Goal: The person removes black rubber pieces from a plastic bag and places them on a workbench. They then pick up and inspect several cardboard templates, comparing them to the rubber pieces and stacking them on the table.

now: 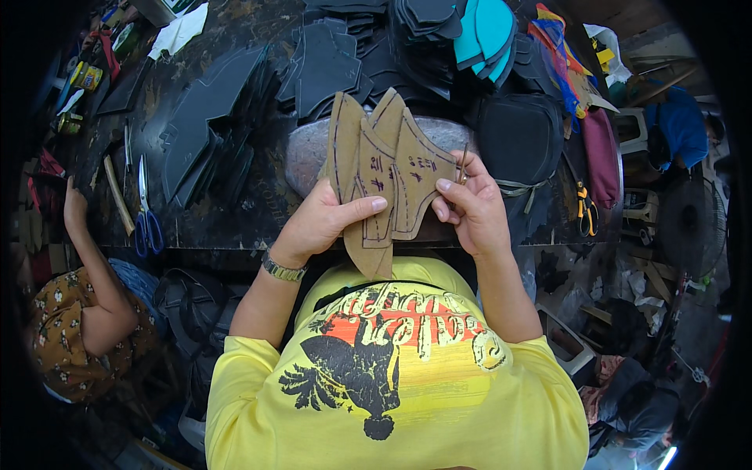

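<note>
Several brown cardboard pattern pieces (419, 176), marked with dark dashed lines and handwriting, are fanned out in front of my yellow shirt. My left hand (323, 215) is closed on them, thumb lying across the front. At the right edge of the rightmost piece, my right hand (479, 205) pinches with thumb and fingers. A slim dark stick-like tool (464, 160) pokes up between those fingers; its kind is unclear. Behind the cardboard lies a smooth grey slab (308, 157) on the dark worktable (266, 223).
Stacks of black cut pieces (207, 129) and teal pieces (482, 43) cover the far side. Blue-handled scissors (146, 215) and a wooden-handled tool (117, 196) lie left, orange-handled snips (586, 210) right. At far left, another person's arm (94, 266) reaches over the table.
</note>
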The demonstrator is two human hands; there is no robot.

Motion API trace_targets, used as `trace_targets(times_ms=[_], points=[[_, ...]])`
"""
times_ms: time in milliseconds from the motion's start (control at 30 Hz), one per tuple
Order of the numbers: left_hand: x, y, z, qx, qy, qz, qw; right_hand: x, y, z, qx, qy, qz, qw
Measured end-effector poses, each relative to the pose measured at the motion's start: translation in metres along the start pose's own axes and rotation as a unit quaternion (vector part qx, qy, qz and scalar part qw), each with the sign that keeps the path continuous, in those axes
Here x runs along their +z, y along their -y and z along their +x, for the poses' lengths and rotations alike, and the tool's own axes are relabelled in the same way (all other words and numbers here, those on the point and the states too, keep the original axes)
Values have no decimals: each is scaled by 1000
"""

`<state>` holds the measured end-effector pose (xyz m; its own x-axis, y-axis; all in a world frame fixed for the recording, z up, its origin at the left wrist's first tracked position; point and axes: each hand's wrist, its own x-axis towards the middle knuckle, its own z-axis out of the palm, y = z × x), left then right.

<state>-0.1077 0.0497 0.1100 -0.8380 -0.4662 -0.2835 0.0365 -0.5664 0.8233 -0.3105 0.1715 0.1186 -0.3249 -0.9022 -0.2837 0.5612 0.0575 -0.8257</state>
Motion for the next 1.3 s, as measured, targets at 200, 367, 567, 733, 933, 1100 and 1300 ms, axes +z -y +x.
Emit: trace_targets(times_ms=[200,367,567,733,933,1100,1300], points=[[0,0,1,10,5,2,1000,3,-2,-1,8,8,-6,1000],[2,1,1,26,10,6,1000,6,-6,-3,25,14,-19,999],[-1,0,1,3,15,25,1000,6,-9,-3,21,25,-7,999],[-2,1,1,6,27,20,999,5,-11,-3,23,25,-10,999],[-1,0,1,5,23,32,999,5,-12,-4,27,23,-8,999],[0,0,0,30,30,49,998,6,-13,-5,27,21,-1,999],[-1,0,1,25,35,50,998,6,-14,-5,25,19,-6,999]])
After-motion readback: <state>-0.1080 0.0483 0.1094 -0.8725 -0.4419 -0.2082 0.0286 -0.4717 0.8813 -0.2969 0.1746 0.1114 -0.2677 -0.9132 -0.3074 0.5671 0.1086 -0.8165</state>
